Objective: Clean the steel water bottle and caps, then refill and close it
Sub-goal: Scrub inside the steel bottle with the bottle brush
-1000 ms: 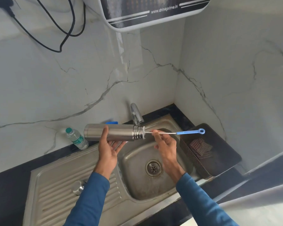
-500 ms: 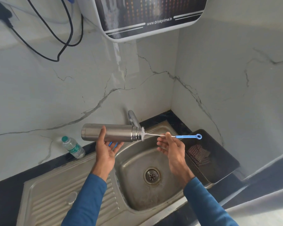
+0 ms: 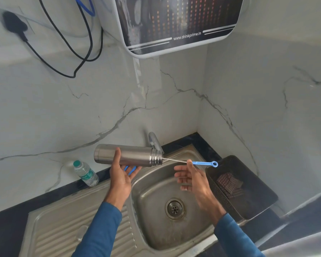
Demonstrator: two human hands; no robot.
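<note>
Since 0.5 s ago the brush (image 3: 202, 163) has slid deeper into the bottle (image 3: 135, 154). The bristles that showed at the mouth are now inside, and the ring end sits closer to the neck. The right grip (image 3: 193, 178), closed on the wire then, has loosened.

The bottle lies level in the air at mid-frame, above the upper left edge of the sink (image 3: 146, 210), with its base to the left and its threaded mouth to the right. The left grip (image 3: 120, 176) holds it from below, thumb curled over the front of the body and fingers under it. The brush's wire runs out of the mouth to the right and ends in a blue handle with a ring. The right grip is spread, its fingers nearly straight and pointing left. 1 digit stands upright and touches the brush where wire meets handle.

A tap (image 3: 154, 141) rises just behind the bottle's neck. A blue loop (image 3: 126, 167) shows under the bottle, behind the left fingers. A plastic bottle (image 3: 85, 173) stands on the dark surface (image 3: 4, 238) at the left, by the wall. Right of the sink, a black basket (image 3: 219, 193) holds a scrubber (image 3: 229, 184). A purifier (image 3: 174, 25) hangs at the top of the frame. A black cable (image 3: 72, 76) loops down from a plug (image 3: 15, 25) at the upper left.
</note>
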